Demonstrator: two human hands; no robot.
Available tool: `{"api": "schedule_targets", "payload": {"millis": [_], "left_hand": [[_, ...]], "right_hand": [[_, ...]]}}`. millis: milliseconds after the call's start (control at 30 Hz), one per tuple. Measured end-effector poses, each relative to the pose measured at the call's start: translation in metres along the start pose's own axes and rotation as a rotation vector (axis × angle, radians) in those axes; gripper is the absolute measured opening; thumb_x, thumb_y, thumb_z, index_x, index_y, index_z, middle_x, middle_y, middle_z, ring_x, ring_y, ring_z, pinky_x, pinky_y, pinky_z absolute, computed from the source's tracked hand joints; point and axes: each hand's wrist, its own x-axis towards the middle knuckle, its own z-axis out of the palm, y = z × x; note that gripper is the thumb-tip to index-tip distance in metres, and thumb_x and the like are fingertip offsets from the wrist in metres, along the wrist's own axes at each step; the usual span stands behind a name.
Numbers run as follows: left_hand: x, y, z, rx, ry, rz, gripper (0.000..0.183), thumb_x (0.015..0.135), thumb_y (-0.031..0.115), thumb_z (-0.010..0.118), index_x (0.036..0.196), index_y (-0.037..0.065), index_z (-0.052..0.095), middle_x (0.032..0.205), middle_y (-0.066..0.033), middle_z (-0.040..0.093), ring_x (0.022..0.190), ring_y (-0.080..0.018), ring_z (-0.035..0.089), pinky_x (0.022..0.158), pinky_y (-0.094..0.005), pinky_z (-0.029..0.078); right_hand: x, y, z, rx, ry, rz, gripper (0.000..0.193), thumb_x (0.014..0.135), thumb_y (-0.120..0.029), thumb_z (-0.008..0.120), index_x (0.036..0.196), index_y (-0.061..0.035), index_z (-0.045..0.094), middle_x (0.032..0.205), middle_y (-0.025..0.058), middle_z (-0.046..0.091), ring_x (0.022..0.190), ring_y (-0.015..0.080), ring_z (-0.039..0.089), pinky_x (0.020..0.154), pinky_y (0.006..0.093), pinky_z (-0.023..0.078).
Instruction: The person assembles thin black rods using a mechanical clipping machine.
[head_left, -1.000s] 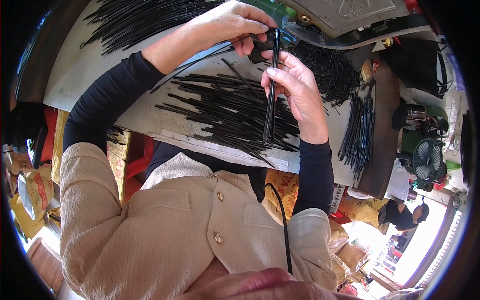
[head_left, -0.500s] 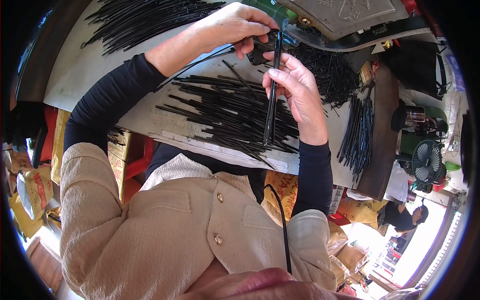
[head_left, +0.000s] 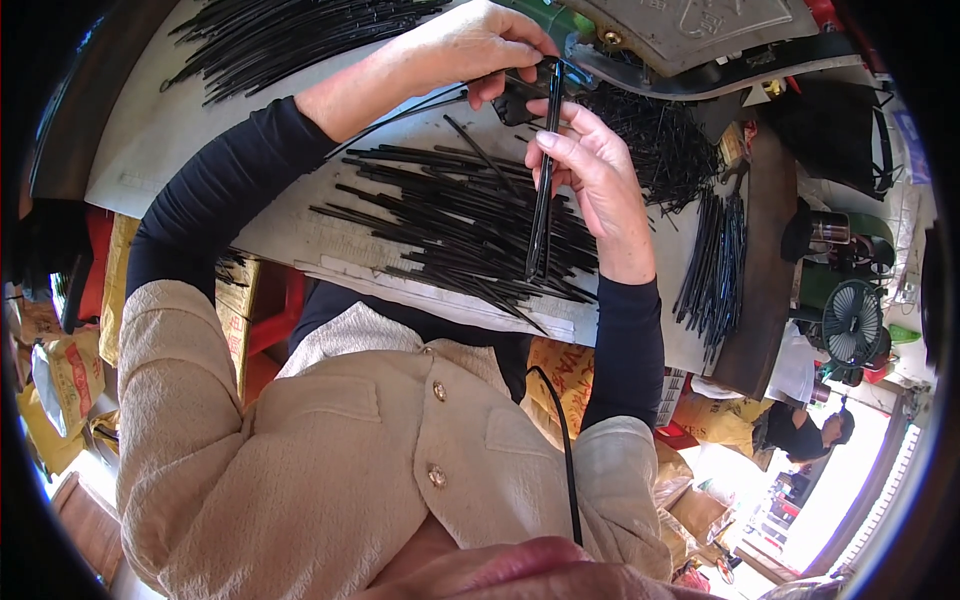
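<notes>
My right hand (head_left: 592,175) is closed, with thumb and fingers pinching long, glossy black strips (head_left: 542,215) that hang down towards me, their lower ends slightly parted. At their upper end, beside the machine, my left hand (head_left: 488,48) is closed, its fingertips bent together at a thin black strip. Exactly what lies between those fingertips is partly hidden. Another slim dark strip (head_left: 405,118) runs from under the left hand down to the left. Below both hands, a loose pile of black strips (head_left: 440,215) covers the near part of the pale table (head_left: 270,235).
A green and grey machine (head_left: 690,40) stands at the far edge, beside a tangled black heap (head_left: 655,140). More strips (head_left: 290,40) lie far left, and a bundle (head_left: 712,265) lies right. A fan (head_left: 853,320) and a person (head_left: 800,430) are farther right.
My hands stay in almost the same place. The hanging strips have shifted very slightly upward, and my left hand has lifted a touch.
</notes>
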Motion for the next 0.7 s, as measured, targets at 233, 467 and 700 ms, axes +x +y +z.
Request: {"api": "schedule_targets", "payload": {"millis": [233, 467, 700], "left_hand": [[-0.004, 0.009, -0.002, 0.074, 0.009, -0.151, 0.03, 0.09, 0.024, 0.055, 0.094, -0.004, 0.064, 0.051, -0.0024, 0.051, 0.035, -0.0063, 0.046, 0.033, -0.0188, 0.034], [-0.004, 0.013, -0.001, 0.058, 0.007, -0.129, 0.032, 0.09, 0.026, 0.055, 0.092, -0.004, 0.064, 0.05, -0.0023, 0.051, 0.036, -0.007, 0.047, 0.035, -0.0192, 0.036], [-0.01, 0.017, -0.001, -0.097, -0.041, -0.19, 0.034, 0.088, 0.026, 0.057, 0.11, -0.001, 0.059, 0.074, -0.0074, 0.063, 0.05, -0.0117, 0.059, 0.045, -0.0196, 0.047]], "right_hand": [[-0.001, 0.004, -0.003, 0.132, 0.029, 0.035, 0.033, 0.087, -0.022, 0.057, 0.112, -0.0004, 0.053, 0.074, 0.0053, 0.061, 0.058, 0.0088, 0.057, 0.049, 0.0187, 0.045], [0.003, 0.006, 0.005, 0.215, 0.119, -0.005, 0.025, 0.086, -0.02, 0.058, 0.103, -0.0019, 0.055, 0.07, 0.0041, 0.06, 0.055, 0.0079, 0.055, 0.048, 0.0195, 0.044], [0.006, 0.005, 0.003, 0.222, 0.184, -0.021, 0.022, 0.085, -0.019, 0.06, 0.099, -0.0028, 0.055, 0.069, 0.0046, 0.059, 0.055, 0.008, 0.054, 0.048, 0.0197, 0.042]]}}
